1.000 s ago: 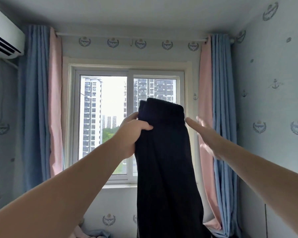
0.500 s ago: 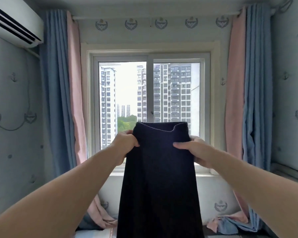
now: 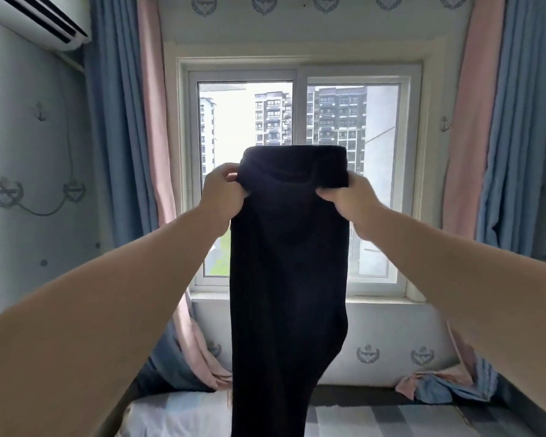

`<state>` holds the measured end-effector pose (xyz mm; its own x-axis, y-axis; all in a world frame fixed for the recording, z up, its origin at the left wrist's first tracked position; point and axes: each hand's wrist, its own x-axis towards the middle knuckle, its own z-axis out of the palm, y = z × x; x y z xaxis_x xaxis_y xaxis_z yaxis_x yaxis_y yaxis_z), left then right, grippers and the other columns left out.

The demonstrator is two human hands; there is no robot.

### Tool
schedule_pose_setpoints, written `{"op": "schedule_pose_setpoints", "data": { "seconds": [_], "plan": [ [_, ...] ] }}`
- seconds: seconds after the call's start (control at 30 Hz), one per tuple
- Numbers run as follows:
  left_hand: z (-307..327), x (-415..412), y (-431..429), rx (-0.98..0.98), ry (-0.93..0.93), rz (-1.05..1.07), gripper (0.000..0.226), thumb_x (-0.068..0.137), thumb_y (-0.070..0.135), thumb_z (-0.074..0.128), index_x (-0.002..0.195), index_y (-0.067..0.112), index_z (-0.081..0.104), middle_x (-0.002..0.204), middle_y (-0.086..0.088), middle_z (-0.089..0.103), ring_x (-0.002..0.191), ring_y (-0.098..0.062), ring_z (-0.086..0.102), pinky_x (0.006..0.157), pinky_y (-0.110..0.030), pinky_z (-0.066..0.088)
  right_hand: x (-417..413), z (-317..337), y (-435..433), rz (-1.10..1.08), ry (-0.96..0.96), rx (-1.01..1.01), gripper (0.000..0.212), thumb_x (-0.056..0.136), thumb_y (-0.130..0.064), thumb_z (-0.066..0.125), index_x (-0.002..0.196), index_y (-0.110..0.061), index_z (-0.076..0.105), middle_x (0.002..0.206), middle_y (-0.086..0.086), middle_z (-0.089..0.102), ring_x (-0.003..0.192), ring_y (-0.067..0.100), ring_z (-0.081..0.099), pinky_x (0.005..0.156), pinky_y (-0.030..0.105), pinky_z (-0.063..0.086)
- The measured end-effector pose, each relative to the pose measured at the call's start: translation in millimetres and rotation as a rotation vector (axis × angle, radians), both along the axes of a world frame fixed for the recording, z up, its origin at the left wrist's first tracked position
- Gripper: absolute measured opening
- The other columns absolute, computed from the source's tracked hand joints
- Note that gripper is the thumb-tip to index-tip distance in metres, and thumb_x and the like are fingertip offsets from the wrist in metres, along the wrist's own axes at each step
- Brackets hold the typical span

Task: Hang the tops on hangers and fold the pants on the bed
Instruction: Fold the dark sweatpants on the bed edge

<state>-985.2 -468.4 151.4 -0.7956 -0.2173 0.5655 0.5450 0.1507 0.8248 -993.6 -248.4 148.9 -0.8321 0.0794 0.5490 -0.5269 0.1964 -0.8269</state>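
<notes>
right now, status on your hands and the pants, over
Both busy: left grip and right grip hold the pants by the waistband. Pants hang full length above the bed, not folded. No obstacle seen.

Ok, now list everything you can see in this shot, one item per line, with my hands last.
pants: one, black, held up by the waistband in front of the window, hanging down over the bed
window: one, white frame, centre of the far wall, apartment blocks outside
blue curtains: two, light blue, outermost on each side of the window
pink curtains: two, pale pink, between the blue ones and the window, lower ends bunched on the bed
air conditioner: one, white, top left on the wall
bed: one, grey, white and pale blue striped sheet, bottom of the view
left hand: grips the left end of the waistband
right hand: grips the right end of the waistband
</notes>
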Motion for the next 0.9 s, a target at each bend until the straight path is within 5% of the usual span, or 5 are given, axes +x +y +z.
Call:
{"op": "schedule_pose_setpoints", "data": {
  "seconds": [0.17, 0.4, 0.77, 0.9],
  "plan": [
    [-12, 33, -19, -0.058, 0.038, -0.065, 0.040, 0.087, -0.018, 0.052, 0.103, 0.016, 0.064, 0.092, -0.001, 0.069, 0.081, -0.012, 0.064, 0.063, -0.013, 0.053, 34, -14, -14, 0.030, 0.012, -0.040, 0.030, 0.090, -0.008, 0.070, 0.115, -0.023, 0.063, 0.107, -0.004, 0.071, 0.094, 0.016, 0.068, 0.073, 0.029, 0.053],
    [-93, 106, -41, -0.087, -0.084, -0.121, 0.040, 0.085, -0.018, 0.058, 0.110, 0.013, 0.065, 0.100, -0.009, 0.074, 0.086, -0.014, 0.069, 0.075, -0.021, 0.058, 115, -99, -16, 0.115, -0.104, -0.032, 0.028, 0.089, -0.005, 0.071, 0.101, -0.030, 0.066, 0.102, -0.009, 0.074, 0.090, 0.009, 0.071, 0.070, 0.020, 0.054],
    [-378, 320, -28, -0.089, -0.499, -0.143, 0.034, 0.079, -0.025, 0.066, 0.088, 0.007, 0.061, 0.071, -0.002, 0.066, 0.061, -0.004, 0.060, 0.062, -0.017, 0.051, 321, -371, 17, 0.264, -0.516, 0.126, 0.038, 0.081, 0.013, 0.071, 0.091, -0.022, 0.066, 0.080, -0.014, 0.072, 0.070, -0.008, 0.066, 0.062, 0.009, 0.047],
    [-477, 424, -2, -0.135, -0.742, -0.059, 0.032, 0.082, -0.022, 0.063, 0.087, 0.009, 0.060, 0.073, -0.006, 0.065, 0.063, -0.011, 0.059, 0.054, -0.018, 0.047, 411, -478, 40, 0.284, -0.756, 0.156, 0.030, 0.082, 0.008, 0.073, 0.099, -0.016, 0.068, 0.090, -0.003, 0.073, 0.086, 0.012, 0.071, 0.064, 0.017, 0.050]
  ]
}}
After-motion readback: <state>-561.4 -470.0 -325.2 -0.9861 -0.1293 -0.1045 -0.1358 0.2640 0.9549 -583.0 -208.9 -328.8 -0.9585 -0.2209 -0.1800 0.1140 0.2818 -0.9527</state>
